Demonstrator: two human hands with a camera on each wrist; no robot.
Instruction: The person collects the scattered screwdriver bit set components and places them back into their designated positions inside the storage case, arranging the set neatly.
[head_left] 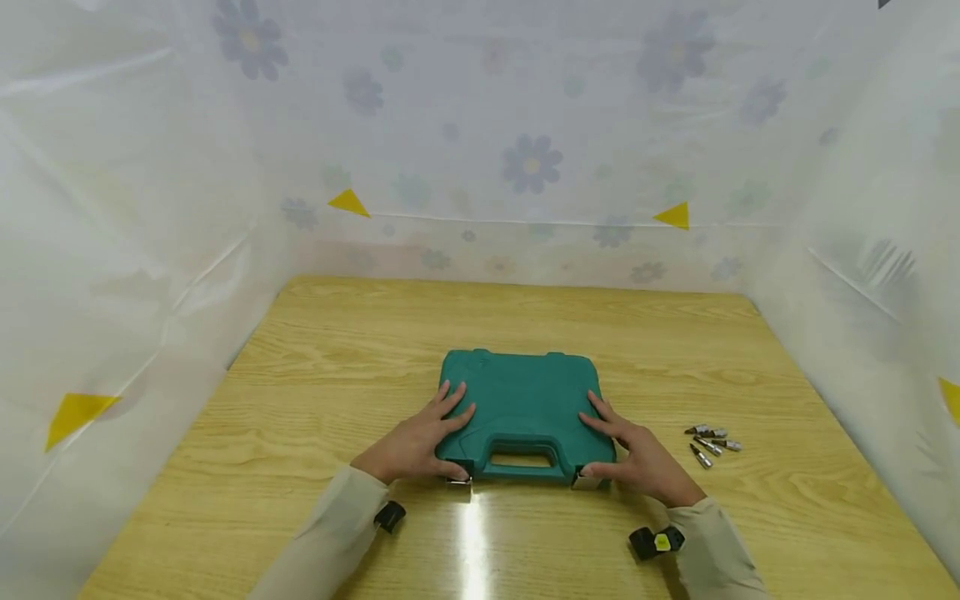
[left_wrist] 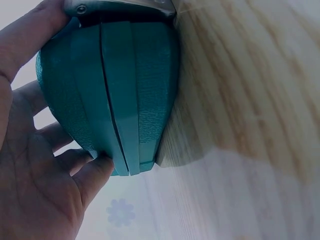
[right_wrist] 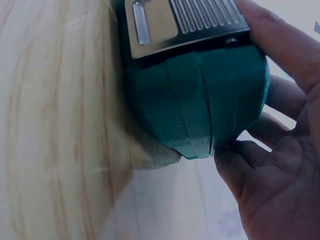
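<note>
A green plastic carrying case [head_left: 528, 392] lies flat on the table, its handle towards me and its lid down; only a thin seam shows in both wrist views. My left hand [head_left: 408, 443] spreads its fingers over the case's left side, with the thumb at the left metal latch [left_wrist: 122, 7]. On the opposite side, my right hand [head_left: 643, 457] lies with fingers spread along the edge, its thumb touching the right metal latch [right_wrist: 187, 22]. Whether either latch is fastened I cannot tell. Fingertips of both hands partly disappear behind the case in the wrist views.
Several small metal socket bits [head_left: 707, 443] lie loose to the right of my right hand. Wood-grain table [head_left: 337, 333] surrounds the case. White flowered sheeting [head_left: 465, 125] with yellow triangles encloses the back and both sides.
</note>
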